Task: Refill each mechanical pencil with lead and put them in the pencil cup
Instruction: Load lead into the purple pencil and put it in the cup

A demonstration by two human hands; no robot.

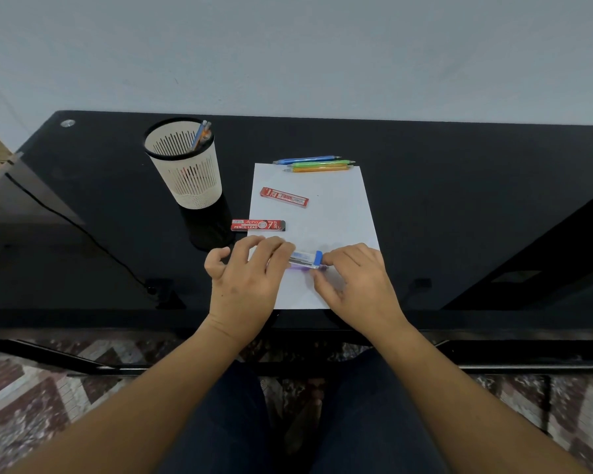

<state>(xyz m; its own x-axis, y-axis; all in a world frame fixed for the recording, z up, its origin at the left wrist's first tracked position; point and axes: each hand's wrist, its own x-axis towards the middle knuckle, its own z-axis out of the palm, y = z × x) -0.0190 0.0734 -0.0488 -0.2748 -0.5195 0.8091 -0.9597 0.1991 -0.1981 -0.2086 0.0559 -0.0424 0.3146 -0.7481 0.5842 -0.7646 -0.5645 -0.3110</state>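
gripping lead case (303,258), both hands meet: left hand (247,278), right hand (353,282).

A glossy black table (459,186) stands against a plain pale grey wall (288,46). A dark cable (83,230) crosses its left side. Below, the floor (31,405) shows maroon-and-white patterned tiles.

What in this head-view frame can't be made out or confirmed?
- Purple pencil: mostly hidden under the clear lead case and both hands.
- Left hand: its fingers cover the case's left end.
- Right hand: whether it grips the blue cap is unclear.
- Pencils in the cup: count unclear, hidden by its wall.
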